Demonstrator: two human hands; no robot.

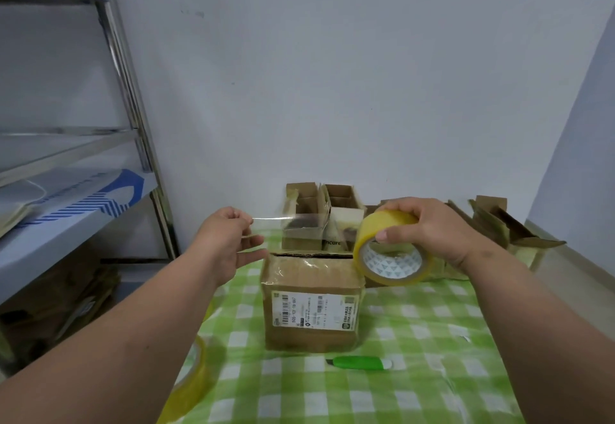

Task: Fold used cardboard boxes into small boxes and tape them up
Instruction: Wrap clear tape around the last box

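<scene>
A closed brown cardboard box (pixel 311 303) with a white shipping label stands on the green checked tablecloth (pixel 416 387) in the middle. Above its right edge my right hand (pixel 429 227) grips a yellow tape roll (pixel 391 250) by its rim. A clear tape strip (pixel 299 228) runs from the roll leftwards over the box. My left hand (pixel 229 237) pinches the strip's free end, held up to the left of the box.
A green utility knife (pixel 361 363) lies in front of the box. A second tape roll (pixel 194 380) sits at the table's left edge. Several open cardboard boxes (pixel 321 210) stand along the back wall, more at the right (pixel 506 223). A metal shelf rack (pixel 133 117) stands on the left.
</scene>
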